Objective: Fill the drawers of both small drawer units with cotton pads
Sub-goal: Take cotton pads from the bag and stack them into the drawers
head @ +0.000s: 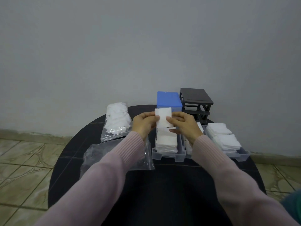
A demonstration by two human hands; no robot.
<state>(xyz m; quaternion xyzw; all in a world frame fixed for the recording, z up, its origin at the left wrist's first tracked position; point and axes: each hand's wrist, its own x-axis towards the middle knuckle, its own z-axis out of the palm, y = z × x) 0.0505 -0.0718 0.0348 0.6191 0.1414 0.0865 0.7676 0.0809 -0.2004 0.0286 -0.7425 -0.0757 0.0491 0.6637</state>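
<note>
My left hand (144, 123) and my right hand (183, 124) both pinch a small stack of white square cotton pads (163, 117), held just above the left clear drawer (165, 154). That drawer lies on the round black table (162, 193) and holds rows of pads. A middle clear drawer (183, 154) is mostly hidden under my right wrist. The right clear drawer (239, 154) is packed with pads. Behind them stand the blue drawer unit (169, 100) and the black drawer unit (196, 101), whose slots are empty.
A clear bag full of cotton pads (116, 121) lies at the table's back left. An emptier clear plastic bag (101, 154) lies under my left forearm. A grey wall rises close behind the units. Tiled floor surrounds the table.
</note>
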